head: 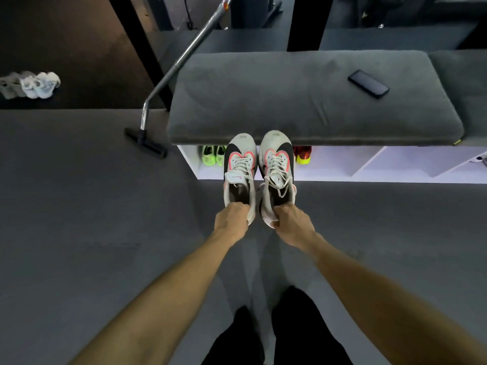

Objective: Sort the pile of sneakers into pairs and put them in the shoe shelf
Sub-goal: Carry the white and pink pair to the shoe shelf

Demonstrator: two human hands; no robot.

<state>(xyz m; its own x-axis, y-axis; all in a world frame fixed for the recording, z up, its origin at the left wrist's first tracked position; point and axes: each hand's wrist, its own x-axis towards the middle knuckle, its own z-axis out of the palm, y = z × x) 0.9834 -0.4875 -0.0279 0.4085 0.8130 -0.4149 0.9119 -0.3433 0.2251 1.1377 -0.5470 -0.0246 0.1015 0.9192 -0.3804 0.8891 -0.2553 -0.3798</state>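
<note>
Each hand grips one heel, the left hand on the left sneaker and the right hand on the right sneaker, toes pointing straight ahead at the white shoe shelf opening just beyond

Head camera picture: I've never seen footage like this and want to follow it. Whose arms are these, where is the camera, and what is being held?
The camera sits on a person's head, looking forward and down, so the two bare arms are their own. The left hand has a grip on the heel of one white sneaker, the right hand on its match, toes pointing at a white shoe shelf. The shelf sits under a grey cushion with a phone on it. Green sneakers and a red-and-yellow shoe are already inside. More pale shoes lie far left on the floor, beside a vacuum.
</note>
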